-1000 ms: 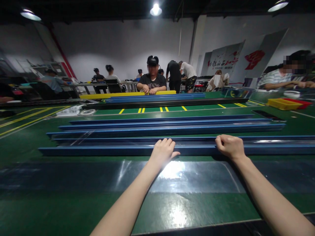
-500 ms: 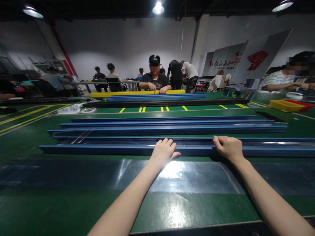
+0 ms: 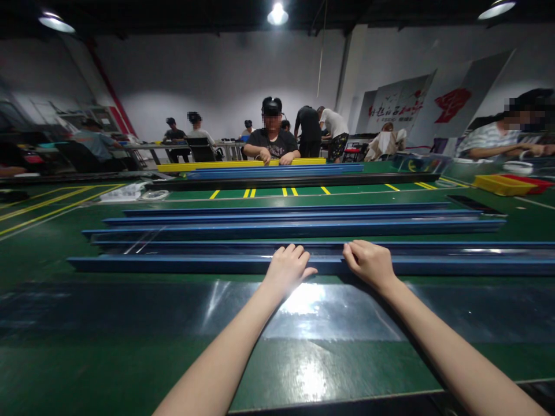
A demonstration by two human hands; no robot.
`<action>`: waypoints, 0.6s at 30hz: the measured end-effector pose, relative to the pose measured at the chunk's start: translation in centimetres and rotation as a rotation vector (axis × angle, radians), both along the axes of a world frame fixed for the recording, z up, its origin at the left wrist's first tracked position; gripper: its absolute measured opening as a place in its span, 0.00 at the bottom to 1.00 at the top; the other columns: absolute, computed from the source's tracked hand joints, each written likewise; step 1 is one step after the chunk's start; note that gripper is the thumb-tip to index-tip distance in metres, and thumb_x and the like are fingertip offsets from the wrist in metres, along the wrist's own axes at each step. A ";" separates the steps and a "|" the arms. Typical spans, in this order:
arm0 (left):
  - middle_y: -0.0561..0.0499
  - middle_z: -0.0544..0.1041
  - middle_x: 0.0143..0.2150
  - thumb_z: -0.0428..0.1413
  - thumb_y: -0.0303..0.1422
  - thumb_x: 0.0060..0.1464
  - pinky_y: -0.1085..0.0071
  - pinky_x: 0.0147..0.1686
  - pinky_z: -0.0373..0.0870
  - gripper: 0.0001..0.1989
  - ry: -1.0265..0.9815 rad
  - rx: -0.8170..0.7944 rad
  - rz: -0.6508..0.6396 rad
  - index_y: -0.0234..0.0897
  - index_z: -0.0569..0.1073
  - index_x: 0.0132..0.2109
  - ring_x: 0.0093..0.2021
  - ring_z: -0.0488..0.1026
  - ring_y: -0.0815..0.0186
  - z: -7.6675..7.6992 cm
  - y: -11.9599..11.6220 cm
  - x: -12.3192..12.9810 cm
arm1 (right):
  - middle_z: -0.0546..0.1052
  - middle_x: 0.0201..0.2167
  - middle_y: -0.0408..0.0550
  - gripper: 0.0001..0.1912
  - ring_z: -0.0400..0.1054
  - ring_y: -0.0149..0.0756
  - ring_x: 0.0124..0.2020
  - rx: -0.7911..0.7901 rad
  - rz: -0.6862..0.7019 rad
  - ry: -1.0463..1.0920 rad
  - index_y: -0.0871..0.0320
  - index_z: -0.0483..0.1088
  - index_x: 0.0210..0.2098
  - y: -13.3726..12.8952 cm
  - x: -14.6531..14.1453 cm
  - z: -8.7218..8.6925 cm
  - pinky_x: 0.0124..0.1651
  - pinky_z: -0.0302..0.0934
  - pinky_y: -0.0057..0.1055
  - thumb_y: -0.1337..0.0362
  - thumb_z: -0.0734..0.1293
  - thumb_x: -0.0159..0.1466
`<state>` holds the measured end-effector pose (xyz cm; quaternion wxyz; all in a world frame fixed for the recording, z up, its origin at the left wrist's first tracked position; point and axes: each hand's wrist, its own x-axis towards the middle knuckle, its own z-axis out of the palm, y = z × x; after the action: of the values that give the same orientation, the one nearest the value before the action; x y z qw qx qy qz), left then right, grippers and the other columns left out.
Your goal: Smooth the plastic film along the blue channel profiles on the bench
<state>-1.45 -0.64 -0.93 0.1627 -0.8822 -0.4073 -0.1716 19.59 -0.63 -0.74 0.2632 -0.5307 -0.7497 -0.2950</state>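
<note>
A long blue channel strip [image 3: 173, 264] lies across the green table in front of me, with clear film [image 3: 208, 252] between its raised edges. My left hand [image 3: 288, 267] grips its near wall, fingers bent over the top and thumb out to the right. Close by on the right, my right hand [image 3: 370, 263] is a closed fist over the same strip. Its fingertips are hidden, so I cannot tell what they pinch. Below both forearms a wide clear plastic sheet [image 3: 269, 312] lies flat and reflects the lamp.
Beyond the strip lie several more blue channels [image 3: 303, 227]. A dark phone-like slab [image 3: 476, 205] rests at the right, near a yellow tray [image 3: 505, 185]. Across the table a co-worker [image 3: 272, 138] handles a yellow strip [image 3: 208, 166]. A black bar [image 3: 295, 181] lies before them.
My right hand has slid left along the blue channel, closer to my left hand. My left hand has stayed in place.
</note>
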 end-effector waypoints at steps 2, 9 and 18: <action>0.49 0.69 0.34 0.49 0.45 0.51 0.69 0.32 0.57 0.15 0.003 0.002 0.003 0.35 0.66 0.34 0.37 0.65 0.62 0.0 0.0 0.0 | 0.69 0.15 0.45 0.21 0.59 0.25 0.18 -0.012 -0.035 0.014 0.60 0.65 0.14 0.2 -0.1 -0.1 0.22 0.40 0.26 0.62 0.53 0.60; 0.50 0.70 0.37 0.48 0.44 0.52 0.69 0.32 0.56 0.15 -0.010 -0.018 -0.008 0.36 0.66 0.35 0.37 0.65 0.64 0.3 -0.2 0.0 | 0.71 0.16 0.46 0.22 0.60 0.27 0.18 -0.073 -0.103 0.033 0.60 0.66 0.14 0.6 0.1 -0.2 0.22 0.39 0.26 0.61 0.53 0.59; 0.52 0.72 0.34 0.46 0.44 0.54 0.69 0.31 0.55 0.14 -0.043 -0.043 -0.046 0.37 0.66 0.35 0.37 0.65 0.65 0.1 0.0 -0.1 | 0.71 0.16 0.46 0.22 0.61 0.27 0.18 -0.082 -0.099 0.045 0.60 0.66 0.14 0.5 0.1 -0.1 0.22 0.39 0.26 0.61 0.53 0.59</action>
<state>-1.55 -0.62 -0.86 0.1307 -0.8908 -0.3937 -0.1855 19.69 -0.11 -0.87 0.2433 -0.5838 -0.7280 -0.2646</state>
